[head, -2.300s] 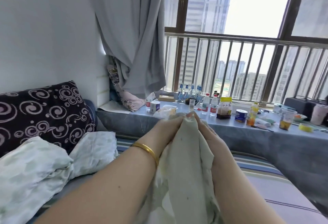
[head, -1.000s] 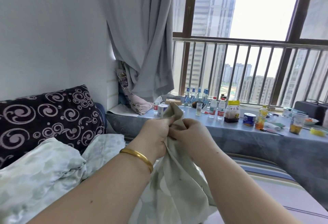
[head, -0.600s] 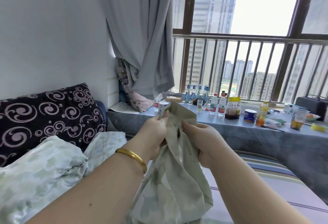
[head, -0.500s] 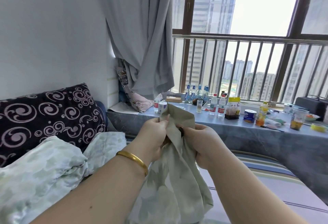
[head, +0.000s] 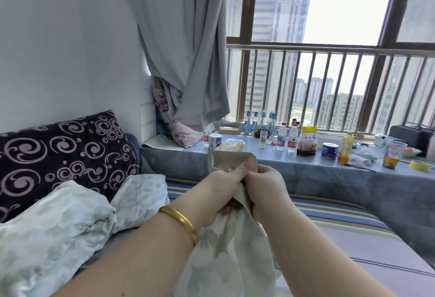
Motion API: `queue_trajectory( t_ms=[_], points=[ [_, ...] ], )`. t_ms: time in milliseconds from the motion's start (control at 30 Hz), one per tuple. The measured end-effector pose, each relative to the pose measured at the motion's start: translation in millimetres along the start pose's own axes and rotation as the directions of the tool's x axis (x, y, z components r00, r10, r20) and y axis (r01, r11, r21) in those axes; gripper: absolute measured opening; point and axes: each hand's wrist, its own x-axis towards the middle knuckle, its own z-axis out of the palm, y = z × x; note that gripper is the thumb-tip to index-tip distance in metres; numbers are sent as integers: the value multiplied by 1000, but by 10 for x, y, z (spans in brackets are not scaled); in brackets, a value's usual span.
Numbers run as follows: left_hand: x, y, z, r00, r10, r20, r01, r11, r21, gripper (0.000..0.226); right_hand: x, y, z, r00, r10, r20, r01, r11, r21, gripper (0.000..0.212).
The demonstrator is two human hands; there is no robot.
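A pale green leaf-print cloth [head: 226,256] hangs between my forearms over the bed, its top edge bunched above my fists. My left hand [head: 221,193], with a gold bangle on the wrist, grips the cloth near the top, thumb pressed against the fabric. My right hand [head: 266,191] sits tight against the left and grips the same bunched top from the right side. The fingers of both hands are mostly hidden in the folds.
A crumpled quilt [head: 47,233] in the same print lies at left, in front of a dark swirl-patterned pillow [head: 61,153]. The striped mattress [head: 348,231] stretches right. Beyond, the grey window ledge [head: 306,172] carries several bottles, cups and jars. A grey curtain [head: 186,45] hangs above.
My hands have drawn together and now bunch the cloth's top tightly; half a second ago they held it slightly apart. The cloth's peak now folds flatter above my fists.
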Motion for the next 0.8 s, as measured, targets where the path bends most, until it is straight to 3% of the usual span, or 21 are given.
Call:
queue_trajectory(
  t_ms=[167,367,567,800],
  points=[
    [-7,-25,-43,994,110,8,-110,994,-28,48,45,-33,-41,999,-52,-15,52,999,13,7],
    [-53,-10,8,997,63,-51,-63,998,9,45,51,-15,-49,999,-32,-15,32,999,31,11],
    [-79,-13,100,999,41,12,-39,988,-151,45,67,45,57,985,-121,-120,128,991,50,4],
    [-30,-67,83,986,164,19,-159,974,-163,41,47,-37,57,995,-43,-91,56,987,149,13]
  ],
)
